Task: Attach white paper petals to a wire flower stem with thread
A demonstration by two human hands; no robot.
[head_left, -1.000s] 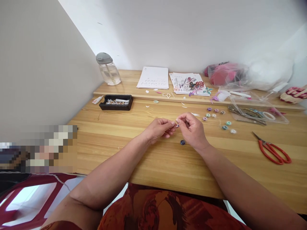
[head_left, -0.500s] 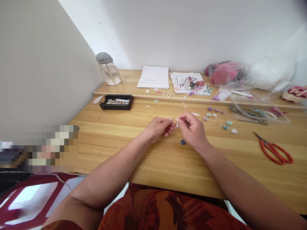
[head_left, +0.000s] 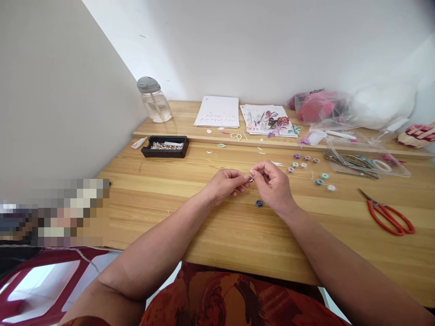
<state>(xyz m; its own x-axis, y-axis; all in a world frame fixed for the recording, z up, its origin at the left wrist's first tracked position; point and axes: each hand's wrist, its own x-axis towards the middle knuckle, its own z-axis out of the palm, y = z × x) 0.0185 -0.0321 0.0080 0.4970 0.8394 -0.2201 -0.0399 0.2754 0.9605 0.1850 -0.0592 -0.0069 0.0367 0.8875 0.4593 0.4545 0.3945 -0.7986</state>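
Wooden table (head_left: 238, 231) w/ a raised back ledge, seen from above. Both hands meet over the middle of it, fingertips nearly touching. The left hand (head_left: 224, 184) and the right hand (head_left: 274, 186) each pinch one end of a tiny piece (head_left: 251, 179) betw. thumb and forefinger. It is too small to tell what it is; only a bit of white and dark shows. The other fingers of both hands are curled in. The tiny piece is held just above the table top, approx. at the centre, not resting on it.

Just below the right hand a dark blue coil (head_left: 259, 203) lies on the wood, near the wrist but apart from it. To the right, small coloured coils (head_left: 307, 159) are scattered: purple, green, white. Red scissors (head_left: 390, 218) lie well apart, near the right edge. At the left back stands a black tray (head_left: 165, 153) w/ small bits in it, and a glue tube (head_left: 138, 142) just beside it. On the ledge are a clear bottle (head_left: 154, 100) w/ a grey lid, a white sheet (head_left: 217, 111), a sheet w/ paper flowers (head_left: 268, 120) and a pink bag (head_left: 317, 105). A clear plastic bag (head_left: 365, 159) w/ tools lies in front of the ledge.
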